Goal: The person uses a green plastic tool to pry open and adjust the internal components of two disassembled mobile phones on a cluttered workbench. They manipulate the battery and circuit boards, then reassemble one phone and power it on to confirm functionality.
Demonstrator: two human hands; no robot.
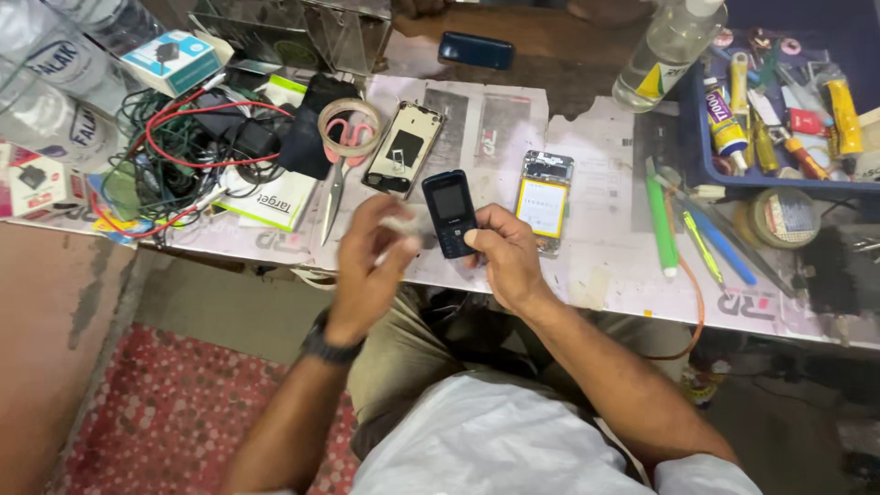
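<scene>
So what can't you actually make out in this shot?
- Head view: the left hand is motion-blurred; the small white thing in it cannot be identified.
- The right hand covers the lower right side of the dark blue keypad phone.
- The clear plastic bottle is cut off by the top edge.
</scene>
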